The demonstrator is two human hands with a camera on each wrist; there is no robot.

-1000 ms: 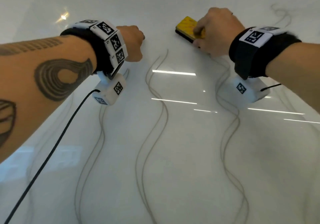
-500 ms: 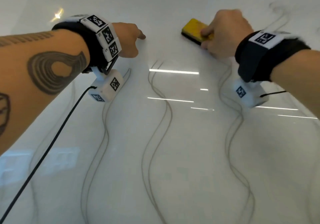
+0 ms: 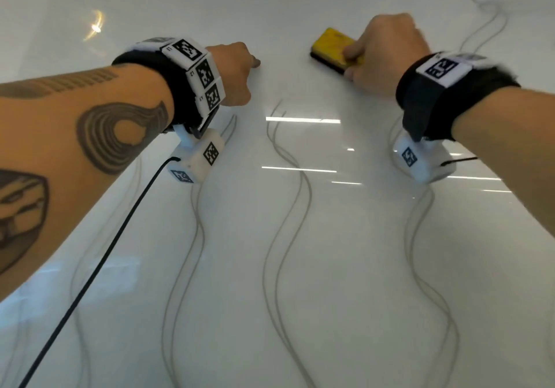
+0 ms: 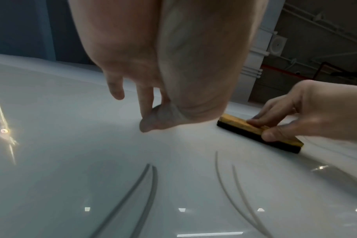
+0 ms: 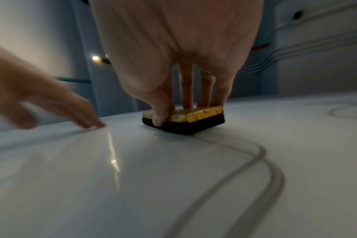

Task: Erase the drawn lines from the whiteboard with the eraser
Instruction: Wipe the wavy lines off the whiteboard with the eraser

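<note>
The yellow eraser (image 3: 330,47) with a black felt base lies flat on the whiteboard (image 3: 330,282) near its far edge. My right hand (image 3: 351,60) grips it, thumb on the near side and fingers on top, as the right wrist view shows on the eraser (image 5: 198,116). My left hand (image 3: 252,63) holds nothing and rests its fingertips (image 5: 96,125) on the board, left of the eraser (image 4: 245,127). Wavy grey lines run towards me: a left pair (image 3: 186,252), a middle pair (image 3: 288,237) and a right pair (image 3: 420,252). The middle pair ends just short of the eraser.
A fainter scribble (image 3: 492,12) sits at the board's far right. A black cable (image 3: 99,261) trails from the left wrist camera across the board's left side. Beyond the far edge stand a wall and pipes (image 4: 316,32).
The left hand's fingers have stretched from a curl out onto the board. The right hand has kept its grip and slid the eraser only slightly. The middle lines' top end looks shorter.
</note>
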